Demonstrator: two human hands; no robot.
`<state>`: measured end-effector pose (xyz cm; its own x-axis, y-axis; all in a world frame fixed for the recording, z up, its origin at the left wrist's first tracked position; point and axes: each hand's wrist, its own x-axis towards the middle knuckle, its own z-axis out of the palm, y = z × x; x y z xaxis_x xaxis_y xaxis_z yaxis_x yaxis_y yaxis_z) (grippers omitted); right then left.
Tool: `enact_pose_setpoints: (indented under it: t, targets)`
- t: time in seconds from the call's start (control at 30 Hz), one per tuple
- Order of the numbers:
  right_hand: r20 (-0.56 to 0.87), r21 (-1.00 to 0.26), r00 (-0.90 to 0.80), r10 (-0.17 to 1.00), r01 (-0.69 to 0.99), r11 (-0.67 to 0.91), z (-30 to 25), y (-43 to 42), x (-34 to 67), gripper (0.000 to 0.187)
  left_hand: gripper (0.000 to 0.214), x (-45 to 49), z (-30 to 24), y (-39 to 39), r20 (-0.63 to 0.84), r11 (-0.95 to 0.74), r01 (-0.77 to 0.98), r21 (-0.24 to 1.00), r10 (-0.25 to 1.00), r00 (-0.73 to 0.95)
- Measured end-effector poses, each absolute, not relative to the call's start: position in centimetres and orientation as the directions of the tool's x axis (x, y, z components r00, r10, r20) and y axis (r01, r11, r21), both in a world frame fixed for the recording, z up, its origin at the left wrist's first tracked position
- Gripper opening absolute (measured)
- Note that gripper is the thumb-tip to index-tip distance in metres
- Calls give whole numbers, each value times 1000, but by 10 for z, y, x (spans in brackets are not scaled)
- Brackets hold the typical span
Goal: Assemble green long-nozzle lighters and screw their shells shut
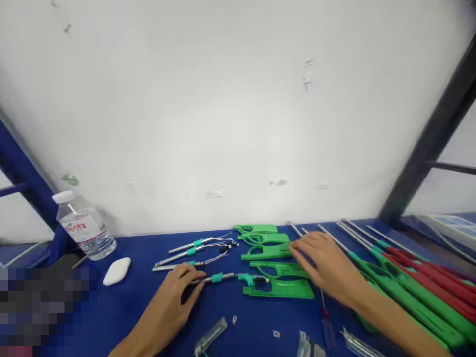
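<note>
My left hand [173, 302] is closed around the near end of a thin metal lighter tube [219, 277], pinched between thumb and fingers. Teal tape wraps the tube, and its far end lies over the left part of the nearest green half shell [282, 289]. Several such green plastic half shells lie in a column. My right hand [320, 263] reaches across their right ends, fingers apart. Its fingertips touch the end of the middle shell [266, 252], and the thumb is by the shell below [282, 269]. More taped metal tubes [180, 256] with wires lie beyond my left hand.
Long-nosed green lighters [420, 292] and red ones [442, 277] lie at right. A screwdriver [327, 327], clear-wrapped parts [210, 337] and small white bits [276, 334] lie in front. A water bottle [87, 228] and white case [117, 271] stand left. A white wall [223, 124] closes the back.
</note>
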<state>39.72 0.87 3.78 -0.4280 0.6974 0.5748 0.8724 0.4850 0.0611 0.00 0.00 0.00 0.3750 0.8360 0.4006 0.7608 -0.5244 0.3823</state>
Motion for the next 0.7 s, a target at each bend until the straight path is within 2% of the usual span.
enact_pose_setpoints:
  t: [0.4,0.53,0.7]
  targets:
    - [550,-24,-241,799,952,304,72,26,453,36,27,6,14,-1,357,-503,759,414,856,373]
    - [452,-79,-315,834,918,389,70,22,444,29,29,5,15,-1,353,-501,756,420,858,373]
    - [312,-155,-451,836,844,513,58,10,418,37,27,6,16,-3,342,-501,752,429,860,378]
